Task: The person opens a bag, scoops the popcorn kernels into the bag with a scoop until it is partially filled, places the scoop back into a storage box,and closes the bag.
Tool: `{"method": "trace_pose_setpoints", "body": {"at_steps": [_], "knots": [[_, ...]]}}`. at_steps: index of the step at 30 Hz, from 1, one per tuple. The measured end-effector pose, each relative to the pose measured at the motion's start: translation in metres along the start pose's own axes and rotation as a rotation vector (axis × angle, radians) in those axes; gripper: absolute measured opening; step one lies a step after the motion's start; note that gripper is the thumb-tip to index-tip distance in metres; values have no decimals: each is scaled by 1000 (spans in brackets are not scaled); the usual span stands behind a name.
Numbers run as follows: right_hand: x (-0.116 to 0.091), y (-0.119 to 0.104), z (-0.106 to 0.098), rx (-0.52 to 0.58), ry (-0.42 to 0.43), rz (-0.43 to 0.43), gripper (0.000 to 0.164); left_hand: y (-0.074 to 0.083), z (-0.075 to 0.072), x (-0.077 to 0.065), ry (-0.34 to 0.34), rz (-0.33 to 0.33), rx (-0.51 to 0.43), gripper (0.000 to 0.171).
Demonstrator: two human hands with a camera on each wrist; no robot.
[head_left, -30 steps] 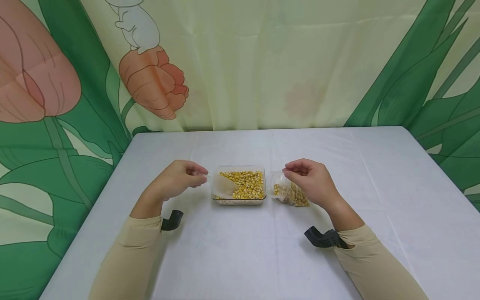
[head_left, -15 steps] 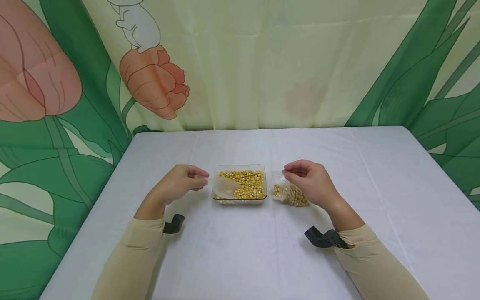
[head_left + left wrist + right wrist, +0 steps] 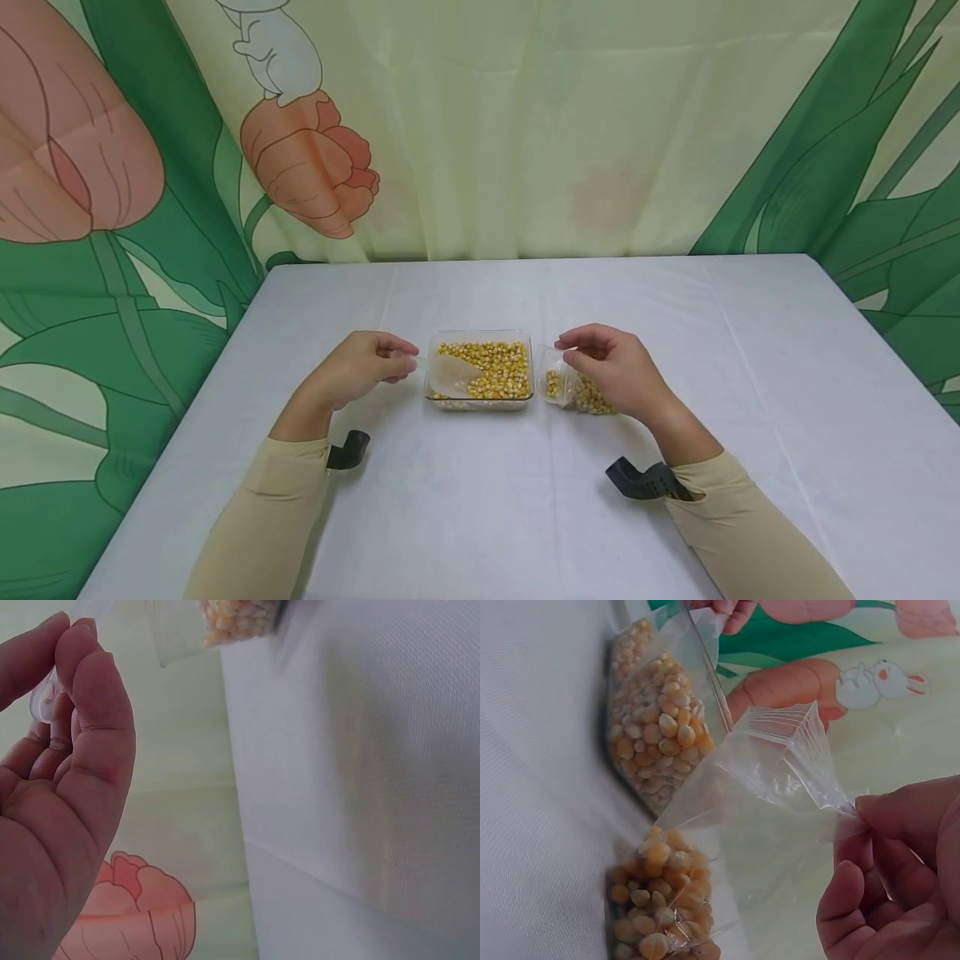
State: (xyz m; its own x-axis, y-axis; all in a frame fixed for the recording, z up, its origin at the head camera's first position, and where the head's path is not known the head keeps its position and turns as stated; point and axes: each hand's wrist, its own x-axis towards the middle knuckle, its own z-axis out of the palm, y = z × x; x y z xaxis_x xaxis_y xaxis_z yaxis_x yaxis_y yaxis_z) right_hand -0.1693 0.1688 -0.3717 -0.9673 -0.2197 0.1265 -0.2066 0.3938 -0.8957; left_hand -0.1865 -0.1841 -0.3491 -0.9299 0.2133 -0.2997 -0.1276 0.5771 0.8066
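Observation:
A clear rectangular container (image 3: 480, 405), partly filled with yellow corn kernels (image 3: 501, 367), sits mid-table. My left hand (image 3: 358, 371), just left of it, pinches the handle of a translucent scoop (image 3: 452, 377). The scoop's wide end lies over the kernels on the left side; its rounded handle end (image 3: 41, 705) shows behind my fingers in the left wrist view. To the container's right, my right hand (image 3: 618, 367) pinches the upper edge of a clear zip-lock bag (image 3: 772, 761) between thumb and index finger. Corn kernels (image 3: 664, 900) fill the bag's bottom, which rests on the table.
A white cloth covers the table (image 3: 480, 500). Behind it hangs a printed curtain (image 3: 525, 150) with leaves, tulips and a rabbit. Black wrist mounts (image 3: 348, 450) stick out from both sleeves over the tabletop.
My right hand has shifted slightly left and toward me, drawing the bag's upper edge along. My left hand and the scoop have moved slightly right, then stayed almost still.

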Motion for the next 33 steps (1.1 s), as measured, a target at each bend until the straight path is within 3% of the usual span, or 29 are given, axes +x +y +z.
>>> {"method": "trace_pose_setpoints", "body": {"at_steps": [9,13,17,20,25,33], "knots": [[0,1,-2,-92,-88,-42,23,2,0,-2,0,11,-12,33],[-2,0,-9,-137,-194,-56,43,1,-1,-2,0,8,-11,33],[-2,0,-13,-147,-335,-20,67,1,-1,-1,-3,7,-8,34],[-2,0,-13,-159,-394,13,77,1,-1,-1,-3,5,-11,34],[-2,0,-12,-210,-408,-1,83,1,0,-1,-4,11,-13,35],[-3,1,-10,-251,-363,-57,72,2,-1,-2,-8,5,-18,35]]}}
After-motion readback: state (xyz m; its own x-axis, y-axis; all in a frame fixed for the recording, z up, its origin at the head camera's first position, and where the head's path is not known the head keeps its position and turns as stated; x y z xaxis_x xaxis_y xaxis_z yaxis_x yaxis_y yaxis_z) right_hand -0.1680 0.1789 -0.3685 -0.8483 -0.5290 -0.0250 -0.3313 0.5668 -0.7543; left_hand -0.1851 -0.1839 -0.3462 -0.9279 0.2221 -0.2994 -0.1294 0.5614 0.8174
